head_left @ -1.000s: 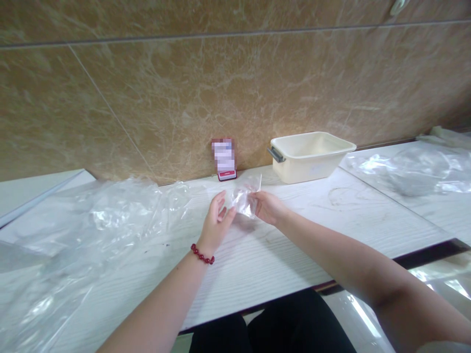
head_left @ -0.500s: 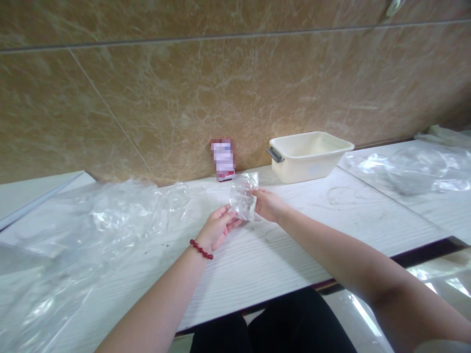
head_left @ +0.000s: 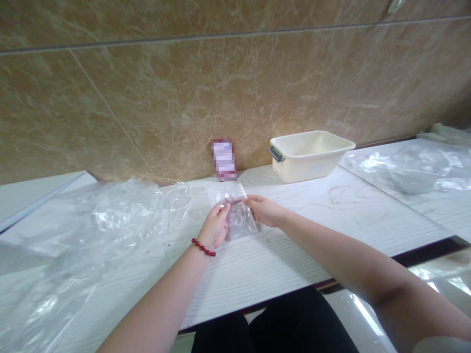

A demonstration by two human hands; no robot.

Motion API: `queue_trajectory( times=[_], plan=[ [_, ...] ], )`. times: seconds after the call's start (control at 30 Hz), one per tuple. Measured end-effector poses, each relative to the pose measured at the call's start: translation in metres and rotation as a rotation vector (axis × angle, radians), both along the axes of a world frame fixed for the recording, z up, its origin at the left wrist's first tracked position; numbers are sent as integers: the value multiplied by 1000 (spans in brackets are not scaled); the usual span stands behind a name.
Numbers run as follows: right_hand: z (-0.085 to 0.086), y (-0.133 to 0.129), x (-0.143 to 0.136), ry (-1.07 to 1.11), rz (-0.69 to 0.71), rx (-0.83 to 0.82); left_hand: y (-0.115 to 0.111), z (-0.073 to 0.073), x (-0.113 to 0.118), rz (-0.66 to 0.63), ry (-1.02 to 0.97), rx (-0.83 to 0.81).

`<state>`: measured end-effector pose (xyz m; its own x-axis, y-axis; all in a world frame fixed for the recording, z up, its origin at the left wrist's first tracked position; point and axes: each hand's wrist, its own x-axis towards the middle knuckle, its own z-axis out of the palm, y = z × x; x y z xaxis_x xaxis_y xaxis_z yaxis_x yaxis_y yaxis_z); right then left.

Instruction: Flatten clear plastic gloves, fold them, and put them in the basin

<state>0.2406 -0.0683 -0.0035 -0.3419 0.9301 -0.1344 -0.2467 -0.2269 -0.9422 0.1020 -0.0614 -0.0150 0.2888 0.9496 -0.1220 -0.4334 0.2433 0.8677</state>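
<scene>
Between my two hands is a small clear plastic bag [head_left: 241, 221], held just above the white wood-grain table [head_left: 235, 279]. My left hand [head_left: 216, 225], with a red bead bracelet at the wrist, pinches its left side. On the right edge, the fingers of my right hand [head_left: 265, 210] are closed on the bag. Its upper part stands out flat beyond my fingers, and its crinkled lower part hangs toward me. Whether anything lies inside it, I cannot tell. Behind the bag, a phone-like object [head_left: 223, 159] with a blurred-out face leans against the wall.
A cream plastic tub [head_left: 305, 169] with a grey handle stands at the back right. Large clear plastic sheeting [head_left: 125, 211] lies crumpled on the left, and more plastic [head_left: 419, 166] lies at far right. A brown marbled wall [head_left: 184, 98] bounds the table's back.
The bag has been turned and drawn slightly toward me, and its flat upper part now shows. My left hand has shifted its grip upward; my right hand has moved slightly toward me.
</scene>
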Motion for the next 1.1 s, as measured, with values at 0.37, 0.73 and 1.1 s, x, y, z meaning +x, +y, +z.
queue_trajectory(
  times=[0.37,0.73,1.1],
  plan=[
    [-6,7,-1,-995,-447,496,-4,2,8,-118,-190,-41],
    [-5,15,9,-1001,-424,492,3,1,5,-221,-220,-108],
    [-10,21,12,-1041,-403,511,10,-1,2,-230,-230,-141]
  ],
)
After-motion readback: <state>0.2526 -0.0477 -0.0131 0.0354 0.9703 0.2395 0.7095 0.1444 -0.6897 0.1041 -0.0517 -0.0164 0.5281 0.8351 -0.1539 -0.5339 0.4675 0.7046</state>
